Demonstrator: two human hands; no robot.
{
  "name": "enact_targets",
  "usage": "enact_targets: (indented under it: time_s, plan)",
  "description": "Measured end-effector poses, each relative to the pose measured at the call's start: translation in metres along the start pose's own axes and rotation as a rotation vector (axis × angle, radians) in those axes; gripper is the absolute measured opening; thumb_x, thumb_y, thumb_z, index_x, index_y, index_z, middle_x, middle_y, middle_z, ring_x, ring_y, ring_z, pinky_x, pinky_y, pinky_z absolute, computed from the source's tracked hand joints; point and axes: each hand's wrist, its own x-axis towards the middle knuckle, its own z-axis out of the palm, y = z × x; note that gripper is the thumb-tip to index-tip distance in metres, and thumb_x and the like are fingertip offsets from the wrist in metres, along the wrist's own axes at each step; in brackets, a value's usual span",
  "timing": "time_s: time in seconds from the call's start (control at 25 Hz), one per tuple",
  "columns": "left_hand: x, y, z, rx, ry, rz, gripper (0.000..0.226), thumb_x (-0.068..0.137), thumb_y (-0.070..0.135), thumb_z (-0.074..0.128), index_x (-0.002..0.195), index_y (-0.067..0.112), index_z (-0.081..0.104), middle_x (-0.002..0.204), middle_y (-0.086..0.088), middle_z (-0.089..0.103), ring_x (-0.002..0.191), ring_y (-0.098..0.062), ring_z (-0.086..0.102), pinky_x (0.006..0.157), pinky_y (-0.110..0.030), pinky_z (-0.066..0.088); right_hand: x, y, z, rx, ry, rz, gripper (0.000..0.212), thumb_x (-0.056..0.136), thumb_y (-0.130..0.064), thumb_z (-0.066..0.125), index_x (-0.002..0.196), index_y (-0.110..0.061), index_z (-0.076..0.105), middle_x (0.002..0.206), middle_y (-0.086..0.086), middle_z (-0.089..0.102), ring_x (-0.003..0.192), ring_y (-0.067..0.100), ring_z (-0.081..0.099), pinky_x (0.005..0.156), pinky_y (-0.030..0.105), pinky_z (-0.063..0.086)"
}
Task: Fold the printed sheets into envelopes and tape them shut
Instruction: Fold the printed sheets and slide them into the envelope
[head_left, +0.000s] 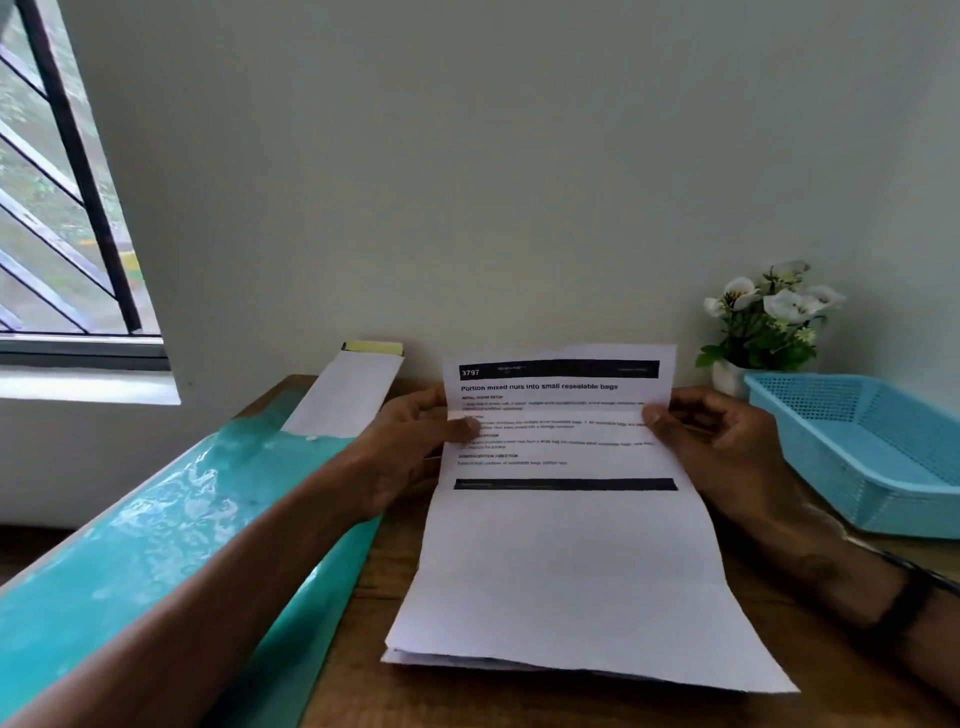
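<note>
- The wooden table (519, 712) was partly covered at the left by a teal folder (156, 545).
- A printed sheet (561, 545) was held raised at centre.
- Its edges were pinched by the left hand (410, 447) and right hand (722, 441).
- A white envelope (345, 395) lay far left.

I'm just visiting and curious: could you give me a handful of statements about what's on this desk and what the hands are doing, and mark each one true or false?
1. Both hands hold the printed sheet, the left hand at its left edge and the right hand at its right edge. True.
2. The blue basket is full of folded envelopes. False: nothing shows inside it.
3. A pot of white flowers stands by the wall, behind the basket. True.
4. The sheet is blank on the side facing us. False: it carries a printed heading, text and dark bars.
5. A white envelope lies at the far left of the desk. True.
</note>
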Motion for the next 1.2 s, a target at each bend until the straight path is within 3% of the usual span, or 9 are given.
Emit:
enact_targets:
  time_s: [0.2,0.36,0.44,0.52,0.64,0.8,0.88,1.08,1.2]
  plan:
    - [0.004,0.0,-0.002,0.014,0.066,0.011,0.031,0.099,0.004,0.064,0.127,0.017,0.064,0.121,-0.011,0.076,0.107,-0.031,0.076,0.093,-0.05,0.062,0.003,-0.001,0.003,-0.039,-0.027,-0.024,0.015,0.097,-0.013,0.07,0.11,-0.018,0.067,0.104,-0.007,0.074,0.092,-0.003,0.068,0.067,0.008,0.055]
    - [0.006,-0.002,-0.001,0.068,0.105,0.087,0.023,0.101,0.002,0.059,0.115,0.019,0.069,0.118,-0.017,0.075,0.101,-0.034,0.075,0.093,-0.053,0.061,0.001,-0.003,0.002,0.055,-0.14,-0.036,0.013,0.104,-0.005,0.055,0.107,-0.012,0.066,0.103,0.006,0.076,0.093,0.011,0.075,0.073,0.02,0.061]
    - [0.003,-0.002,0.0,0.128,0.124,0.132,0.026,0.103,0.0,0.055,0.1,0.02,0.072,0.115,-0.022,0.072,0.093,-0.036,0.073,0.084,-0.05,0.062,0.0,-0.007,0.004,0.279,-0.18,0.093,0.019,0.106,-0.011,0.047,0.106,-0.011,0.066,0.106,0.017,0.076,0.098,0.03,0.075,0.075,0.036,0.062]
    - [0.003,-0.002,0.001,0.142,0.152,0.154,0.037,0.103,-0.005,0.05,0.092,0.019,0.076,0.116,-0.022,0.071,0.1,-0.044,0.072,0.089,-0.056,0.061,-0.002,-0.01,0.006,0.459,-0.148,0.196,0.023,0.106,-0.027,0.045,0.108,-0.017,0.066,0.117,0.021,0.073,0.099,0.035,0.071,0.08,0.044,0.057]
    - [0.003,-0.002,0.002,0.165,0.163,0.164,0.045,0.102,-0.01,0.046,0.088,0.016,0.08,0.117,-0.02,0.072,0.109,-0.045,0.069,0.097,-0.058,0.058,-0.005,-0.015,0.008,0.481,-0.157,0.252,0.033,0.094,-0.048,0.063,0.119,-0.026,0.066,0.119,0.004,0.076,0.106,0.025,0.073,0.091,0.047,0.059]
    - [0.0,0.0,0.006,0.167,0.164,0.19,0.053,0.1,-0.014,0.037,0.097,0.015,0.081,0.119,-0.011,0.073,0.104,-0.029,0.069,0.087,-0.036,0.064,-0.009,-0.017,0.003,0.241,-0.264,0.172,0.065,0.077,-0.031,0.087,0.136,-0.032,0.059,0.121,-0.003,0.075,0.106,0.018,0.076,0.089,0.044,0.064]
    - [0.001,0.002,0.007,0.124,0.193,0.186,0.05,0.103,-0.008,0.038,0.107,0.018,0.08,0.12,-0.009,0.074,0.103,-0.028,0.07,0.088,-0.036,0.063,-0.01,-0.016,0.003,0.218,-0.27,0.152,0.07,0.076,-0.02,0.089,0.138,-0.031,0.058,0.119,0.001,0.078,0.101,0.019,0.078,0.086,0.045,0.065]
    - [0.0,0.006,0.004,-0.065,0.15,0.032,0.034,0.108,0.041,0.047,0.127,0.022,0.068,0.118,-0.008,0.077,0.104,-0.026,0.072,0.089,-0.042,0.059,-0.008,-0.01,0.001,0.245,-0.195,0.166,0.072,0.074,-0.021,0.089,0.139,-0.028,0.057,0.124,0.004,0.076,0.105,0.023,0.077,0.088,0.05,0.064]
    - [0.001,0.0,0.002,0.077,0.076,-0.027,0.034,0.1,0.038,0.064,0.129,0.02,0.064,0.12,-0.01,0.076,0.11,-0.03,0.073,0.1,-0.049,0.058,-0.006,-0.007,0.001,0.175,-0.146,0.157,0.083,0.067,-0.033,0.09,0.142,-0.03,0.055,0.13,0.001,0.072,0.111,0.022,0.074,0.089,0.049,0.064]
